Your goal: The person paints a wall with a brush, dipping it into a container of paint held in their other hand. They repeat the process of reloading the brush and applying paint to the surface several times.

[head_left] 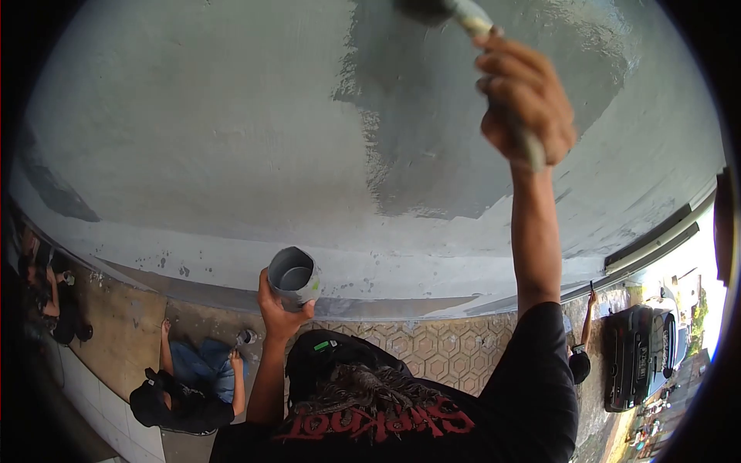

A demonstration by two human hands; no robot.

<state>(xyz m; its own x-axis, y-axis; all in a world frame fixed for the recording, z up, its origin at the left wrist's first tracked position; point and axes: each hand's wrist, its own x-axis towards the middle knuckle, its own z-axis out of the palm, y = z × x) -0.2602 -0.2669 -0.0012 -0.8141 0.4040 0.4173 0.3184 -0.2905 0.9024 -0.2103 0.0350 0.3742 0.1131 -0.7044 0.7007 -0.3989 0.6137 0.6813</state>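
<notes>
My right hand [529, 100] is raised high at the wall, fingers wrapped round the pale handle of a paintbrush [472, 18]. The dark brush head, partly cut off by the top edge of the view, lies over a wet, darker grey patch [440, 147] on the lighter grey wall [231, 131]. Low down near the wall's base, my left hand [279, 315] grips a cut-off plastic container [293, 272] from below and the side. Grey paint shows inside the container, whose rim is uneven and tilted toward me.
A person in a black cap [181, 393] sits on the floor at lower left. Other people crouch at far left [58, 301], and one at right [580, 359] reaches up to the wall. Patterned paving [440, 351] runs along the wall; a dark car [637, 359] stands at right.
</notes>
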